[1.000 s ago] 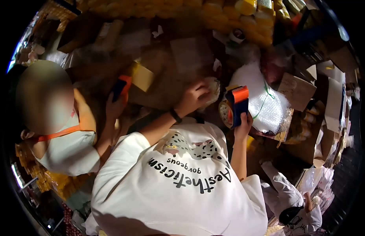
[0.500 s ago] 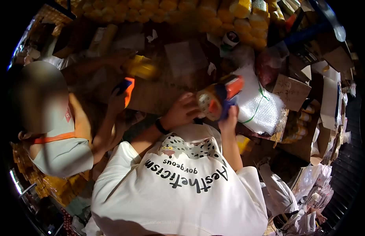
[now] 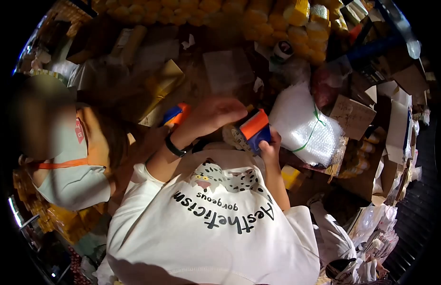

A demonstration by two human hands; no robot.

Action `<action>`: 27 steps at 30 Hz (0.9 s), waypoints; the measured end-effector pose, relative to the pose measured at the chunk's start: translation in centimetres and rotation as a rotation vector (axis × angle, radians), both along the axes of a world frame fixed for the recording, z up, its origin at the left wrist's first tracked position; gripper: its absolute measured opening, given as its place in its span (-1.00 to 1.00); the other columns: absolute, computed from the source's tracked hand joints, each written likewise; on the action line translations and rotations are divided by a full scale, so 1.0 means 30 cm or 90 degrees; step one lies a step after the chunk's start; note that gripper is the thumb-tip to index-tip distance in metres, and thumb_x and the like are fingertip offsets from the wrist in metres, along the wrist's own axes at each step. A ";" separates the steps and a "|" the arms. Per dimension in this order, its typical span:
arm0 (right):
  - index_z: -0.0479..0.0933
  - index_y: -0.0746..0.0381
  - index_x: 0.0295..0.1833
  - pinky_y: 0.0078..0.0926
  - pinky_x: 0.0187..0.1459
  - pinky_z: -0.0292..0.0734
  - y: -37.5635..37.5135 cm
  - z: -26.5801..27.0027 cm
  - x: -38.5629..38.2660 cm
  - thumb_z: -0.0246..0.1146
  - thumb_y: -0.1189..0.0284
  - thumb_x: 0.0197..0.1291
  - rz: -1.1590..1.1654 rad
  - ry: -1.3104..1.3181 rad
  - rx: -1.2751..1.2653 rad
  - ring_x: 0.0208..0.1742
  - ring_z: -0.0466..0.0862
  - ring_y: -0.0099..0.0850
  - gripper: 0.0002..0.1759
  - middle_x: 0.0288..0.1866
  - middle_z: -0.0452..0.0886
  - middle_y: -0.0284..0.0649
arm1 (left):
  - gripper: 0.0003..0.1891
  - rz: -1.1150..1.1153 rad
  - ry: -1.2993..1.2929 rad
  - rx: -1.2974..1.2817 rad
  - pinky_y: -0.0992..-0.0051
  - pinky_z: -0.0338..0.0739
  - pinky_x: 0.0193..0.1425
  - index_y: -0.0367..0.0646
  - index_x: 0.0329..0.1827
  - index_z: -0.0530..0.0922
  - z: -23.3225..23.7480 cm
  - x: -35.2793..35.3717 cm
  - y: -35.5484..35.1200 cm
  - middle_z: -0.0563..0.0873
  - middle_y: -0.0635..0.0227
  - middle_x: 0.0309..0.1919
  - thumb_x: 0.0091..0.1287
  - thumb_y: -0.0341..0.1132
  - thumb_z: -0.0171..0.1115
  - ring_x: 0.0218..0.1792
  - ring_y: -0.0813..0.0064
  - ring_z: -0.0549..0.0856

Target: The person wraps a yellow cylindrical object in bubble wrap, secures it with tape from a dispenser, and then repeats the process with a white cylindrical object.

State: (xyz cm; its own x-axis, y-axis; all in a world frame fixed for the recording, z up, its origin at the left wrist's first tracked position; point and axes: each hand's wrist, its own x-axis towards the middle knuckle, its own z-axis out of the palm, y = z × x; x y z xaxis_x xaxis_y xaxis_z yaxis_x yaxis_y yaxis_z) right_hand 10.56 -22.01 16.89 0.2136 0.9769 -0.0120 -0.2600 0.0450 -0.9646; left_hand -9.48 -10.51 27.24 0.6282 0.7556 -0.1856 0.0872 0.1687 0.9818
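My right hand (image 3: 273, 143) grips an orange-and-blue tape dispenser (image 3: 256, 131) in front of my chest. A pale tape roll with a dark printed pattern (image 3: 234, 137) shows on its left side. Just above the dispenser is my left hand (image 3: 227, 110), a black band on its wrist. Its fingers are curled and pressed together, slightly blurred; what they hold, if anything, is hidden. On the left a co-worker has another blue-and-orange tape dispenser (image 3: 175, 115) beside a long yellow-and-tan box (image 3: 164, 88); that person's hand is mostly hidden behind my left forearm.
To the right lies a bubble-wrap bundle (image 3: 306, 118) tied with green string. A cardboard box (image 3: 352, 116) stands beyond it. Yellow packed goods (image 3: 258, 28) are stacked along the back. A flat pale sheet (image 3: 228, 70) lies on the work surface near a dark round container (image 3: 282, 50).
My left hand has risen from beside the tape roll to above the dispenser. The dispenser in my right hand has tilted and shifted down-left. The co-worker's dispenser has moved right, toward my forearm.
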 end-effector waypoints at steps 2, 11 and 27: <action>0.51 0.32 -0.19 -0.69 -0.30 0.34 0.000 0.010 -0.001 0.44 0.19 -0.13 0.006 -0.045 0.017 -0.37 0.43 -0.65 -0.51 -0.37 0.49 -0.47 | -0.76 -0.034 0.029 -0.018 0.61 0.49 -0.03 -0.30 -0.05 0.58 0.017 0.006 0.012 0.69 0.38 -0.24 0.32 -0.33 0.23 -0.14 0.64 0.63; 0.50 0.33 -0.31 -0.74 -0.40 0.30 0.052 0.221 0.057 0.40 0.37 0.03 -0.021 -0.122 -0.032 -0.45 0.38 -0.71 -0.72 -0.48 0.46 -0.49 | -0.68 -0.028 -0.185 -0.112 0.56 0.39 0.15 -0.23 0.07 0.51 -0.146 0.005 0.104 0.62 0.32 -0.01 0.39 -0.20 0.15 0.02 0.57 0.57; 0.54 0.39 -0.29 -0.65 -0.39 0.38 0.051 0.226 0.289 0.43 0.18 -0.09 0.147 -0.422 -0.011 -0.46 0.47 -0.60 -0.54 -0.49 0.53 -0.35 | -0.64 -0.039 -0.348 -0.170 0.36 0.28 0.37 -0.29 0.14 0.47 -0.389 0.076 0.073 0.52 0.20 0.19 0.44 -0.21 0.04 0.23 0.36 0.47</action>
State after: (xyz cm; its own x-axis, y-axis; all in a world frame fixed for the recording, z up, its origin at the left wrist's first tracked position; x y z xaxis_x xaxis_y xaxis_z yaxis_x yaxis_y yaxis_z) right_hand 19.24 -20.50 23.68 -0.0320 0.9989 0.0336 0.3814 0.0433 -0.9234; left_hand -7.20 -8.32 15.58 0.7272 0.6865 -0.0015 -0.4000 0.4255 0.8118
